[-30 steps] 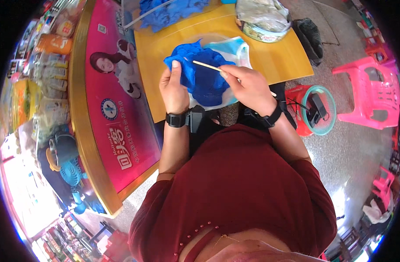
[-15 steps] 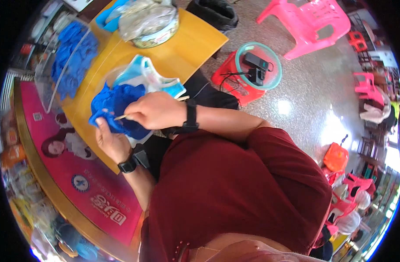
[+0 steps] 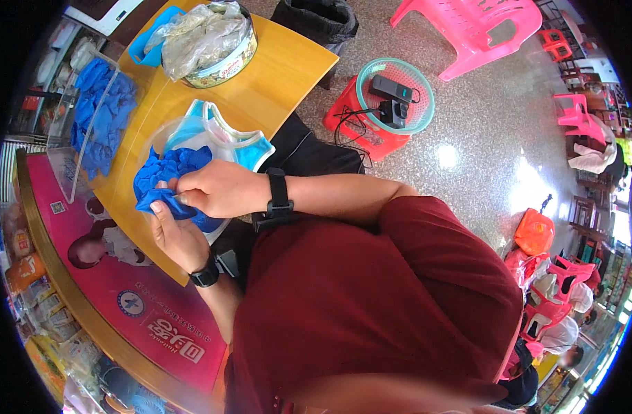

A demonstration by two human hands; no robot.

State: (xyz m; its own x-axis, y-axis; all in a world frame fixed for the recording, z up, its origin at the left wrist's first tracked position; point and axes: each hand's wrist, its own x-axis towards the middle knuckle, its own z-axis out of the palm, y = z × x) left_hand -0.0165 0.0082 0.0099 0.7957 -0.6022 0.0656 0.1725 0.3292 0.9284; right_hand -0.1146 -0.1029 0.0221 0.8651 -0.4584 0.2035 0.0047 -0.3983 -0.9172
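In front of me, at the table's edge, lies a bunch of thin, crumpled blue material (image 3: 165,165) whose exact kind I cannot make out. My left hand (image 3: 176,240) is closed on its near edge, thumb on top, the other fingers partly hidden. My right hand (image 3: 226,188) reaches across with its fingertips pinched together at a fold of the same blue material. Whether a thin stick is still between those fingers is hidden. Under and beyond the bunch are a clear round rim and a light-blue piece with white trim (image 3: 257,153).
A clear container with more crumpled blue material (image 3: 102,117) stands left on the yellow table (image 3: 288,65). A round tub with plastic bags (image 3: 226,65) and a blue tray sit farther back. Right are a green basket with black devices (image 3: 426,103) on a red stool and a pink chair (image 3: 478,31).
My right hand has shifted left and closer to my left hand; the thin stick seen in it earlier no longer shows. A blue fold is now lifted between my hands. The view has shifted slightly.
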